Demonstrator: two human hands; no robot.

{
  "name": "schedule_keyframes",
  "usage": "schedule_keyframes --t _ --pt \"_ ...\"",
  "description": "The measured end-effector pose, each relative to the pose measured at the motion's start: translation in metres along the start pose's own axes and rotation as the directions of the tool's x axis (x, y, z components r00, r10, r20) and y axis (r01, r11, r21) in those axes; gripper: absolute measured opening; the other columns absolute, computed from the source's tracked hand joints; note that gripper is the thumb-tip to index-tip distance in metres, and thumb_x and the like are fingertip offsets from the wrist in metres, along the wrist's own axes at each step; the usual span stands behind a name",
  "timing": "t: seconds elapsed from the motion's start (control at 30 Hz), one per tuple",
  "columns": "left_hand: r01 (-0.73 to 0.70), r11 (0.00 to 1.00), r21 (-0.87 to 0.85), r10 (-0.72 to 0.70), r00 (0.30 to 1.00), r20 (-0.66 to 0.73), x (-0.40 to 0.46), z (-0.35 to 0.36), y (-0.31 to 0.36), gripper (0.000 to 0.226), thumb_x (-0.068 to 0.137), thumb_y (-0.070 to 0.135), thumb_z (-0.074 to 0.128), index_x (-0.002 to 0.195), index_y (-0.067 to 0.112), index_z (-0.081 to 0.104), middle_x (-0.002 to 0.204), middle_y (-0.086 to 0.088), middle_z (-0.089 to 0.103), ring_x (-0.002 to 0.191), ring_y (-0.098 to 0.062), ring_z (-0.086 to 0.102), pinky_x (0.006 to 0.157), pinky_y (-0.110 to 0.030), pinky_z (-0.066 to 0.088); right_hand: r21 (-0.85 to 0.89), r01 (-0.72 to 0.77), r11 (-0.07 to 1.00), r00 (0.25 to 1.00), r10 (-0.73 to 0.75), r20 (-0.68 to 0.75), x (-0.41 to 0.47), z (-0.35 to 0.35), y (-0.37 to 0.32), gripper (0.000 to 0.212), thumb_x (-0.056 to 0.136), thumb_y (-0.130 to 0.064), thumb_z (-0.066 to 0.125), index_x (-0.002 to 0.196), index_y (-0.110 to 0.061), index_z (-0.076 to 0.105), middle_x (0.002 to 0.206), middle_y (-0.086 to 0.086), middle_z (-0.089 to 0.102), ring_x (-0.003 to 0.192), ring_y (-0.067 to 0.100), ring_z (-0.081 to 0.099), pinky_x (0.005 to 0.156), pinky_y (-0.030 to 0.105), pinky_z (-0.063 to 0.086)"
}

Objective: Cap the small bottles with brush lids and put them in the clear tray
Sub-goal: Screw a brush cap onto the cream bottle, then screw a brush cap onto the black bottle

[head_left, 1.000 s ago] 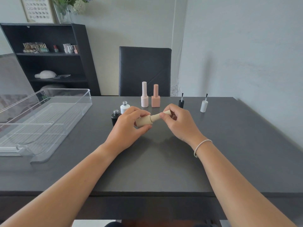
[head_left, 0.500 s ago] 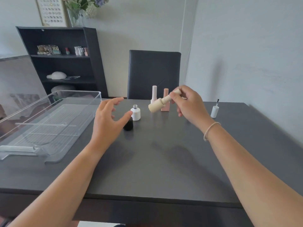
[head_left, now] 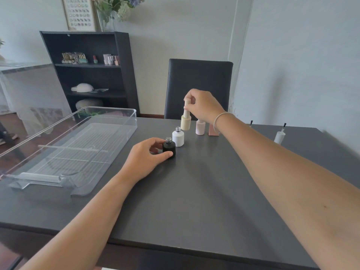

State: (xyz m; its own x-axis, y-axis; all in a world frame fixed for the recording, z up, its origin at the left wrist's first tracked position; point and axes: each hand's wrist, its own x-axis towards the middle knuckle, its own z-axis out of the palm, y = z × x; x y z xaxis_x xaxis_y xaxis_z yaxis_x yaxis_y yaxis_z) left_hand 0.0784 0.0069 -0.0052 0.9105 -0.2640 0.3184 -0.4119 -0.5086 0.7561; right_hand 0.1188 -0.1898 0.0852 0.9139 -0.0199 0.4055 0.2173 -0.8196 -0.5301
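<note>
My right hand (head_left: 202, 106) pinches the tall cap of a capped beige bottle (head_left: 185, 121), upright, its base at the table beside a capped pale pink bottle (head_left: 200, 127) and a salmon bottle (head_left: 212, 131) partly hidden by my wrist. My left hand (head_left: 145, 159) grips an uncapped black bottle (head_left: 169, 148) standing on the dark table (head_left: 194, 191). An uncapped white bottle (head_left: 178, 137) stands right behind it. A white brush lid (head_left: 279, 136) and a black brush lid (head_left: 251, 123) stand brush-up at the right. The clear tray (head_left: 64, 149) lies at the left with nothing in it.
A black chair (head_left: 198, 84) stands at the far side of the table. A black shelf unit (head_left: 87, 71) with small bottles is behind the tray. The wall runs close along the table's right edge.
My right hand has carried the beige bottle from tilted in the air down to upright beside the pink bottles. My left hand has dropped from open in the air onto the black bottle.
</note>
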Motion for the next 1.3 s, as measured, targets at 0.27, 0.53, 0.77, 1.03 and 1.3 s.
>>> schedule_keyframes --t 0.27,0.53,0.77,1.03,1.3 --pt "0.008 0.999 -0.032 -0.008 1.000 0.008 0.002 0.001 -0.003 0.025 0.071 0.033 0.075 0.081 0.044 0.056 0.086 0.022 0.063 0.080 0.003 0.059 0.070 -0.012 0.041 -0.244 -0.002 0.970 1.000 0.000 -0.007 0.007 0.014 0.009 0.017 0.090 -0.014 0.050 0.106 -0.013 0.053 0.105 0.010 0.064 0.084 0.026 0.056 0.074 0.035 0.046" --pt "0.015 0.999 -0.044 -0.015 1.000 0.016 0.003 0.001 -0.003 0.025 0.071 0.032 0.075 0.086 0.041 0.057 0.087 0.022 0.063 0.081 0.001 0.060 0.069 -0.011 0.041 -0.296 -0.021 0.955 0.999 0.013 -0.029 0.009 0.017 0.013 0.020 0.090 -0.011 0.047 0.109 -0.012 0.053 0.107 0.012 0.064 0.081 0.025 0.053 0.075 0.036 0.046" --pt "0.009 0.999 -0.052 -0.008 1.000 0.008 0.002 0.002 -0.003 0.024 0.072 0.032 0.075 0.086 0.040 0.058 0.087 0.022 0.063 0.080 0.003 0.059 0.069 -0.010 0.040 -0.317 -0.027 0.948 0.999 0.019 -0.029 0.007 0.017 0.012 0.024 0.090 -0.010 0.046 0.113 -0.010 0.053 0.110 0.013 0.063 0.087 0.029 0.056 0.074 0.034 0.042" --pt "-0.008 0.999 -0.047 0.007 1.000 -0.009 0.003 0.000 -0.004 0.025 0.071 0.033 0.075 0.084 0.043 0.057 0.088 0.019 0.063 0.081 -0.001 0.060 0.067 -0.012 0.041 -0.216 0.000 0.976 0.988 -0.033 -0.148 -0.017 0.009 0.007 0.031 0.092 -0.019 0.045 0.121 -0.015 0.052 0.121 0.005 0.059 0.100 0.026 0.059 0.081 0.035 0.046" --pt "-0.121 0.992 -0.023 0.119 0.991 -0.058 0.001 0.004 0.008 0.027 0.073 0.029 0.072 0.088 0.041 0.054 0.090 0.025 0.059 0.086 0.000 0.057 0.069 -0.013 0.040 0.025 0.005 1.000 0.896 0.007 -0.444 -0.097 -0.013 0.043 0.018 0.087 -0.019 0.055 0.104 -0.016 0.059 0.111 -0.004 0.060 0.089 0.000 0.050 0.073 0.020 0.040"
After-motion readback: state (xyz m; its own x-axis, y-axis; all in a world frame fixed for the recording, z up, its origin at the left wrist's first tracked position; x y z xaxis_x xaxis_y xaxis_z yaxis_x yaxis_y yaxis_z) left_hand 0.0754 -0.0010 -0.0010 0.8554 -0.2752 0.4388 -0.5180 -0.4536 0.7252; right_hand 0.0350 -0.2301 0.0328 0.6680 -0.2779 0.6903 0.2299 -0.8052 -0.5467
